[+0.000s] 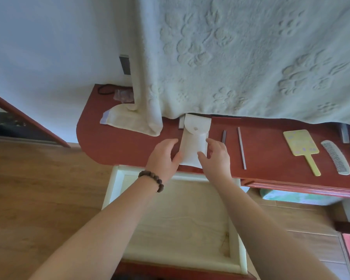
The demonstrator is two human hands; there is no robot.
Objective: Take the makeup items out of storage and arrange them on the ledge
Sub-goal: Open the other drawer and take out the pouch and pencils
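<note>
A white pouch (pixel 194 138) with a snap flap lies on the red-brown ledge (pixel 129 150), its top end under the edge of a cloth. My left hand (pixel 164 156) grips its lower left side. My right hand (pixel 216 156) grips its lower right side, thumb on top. Beneath my arms the pale wooden drawer (pixel 117 184) stands pulled out, and its visible floor is bare. To the right on the ledge lie a short grey stick (pixel 224 136), a long thin grey stick (pixel 241 148), a yellow hand mirror (pixel 301 146) and a grey comb (pixel 335 156).
A cream embossed cloth (pixel 251 57) hangs over the back of the ledge, with a folded end (pixel 133 122) on the left part. A black hair tie (pixel 105 88) and a small plastic bag (pixel 123 96) sit at the far left corner. The floor is wood.
</note>
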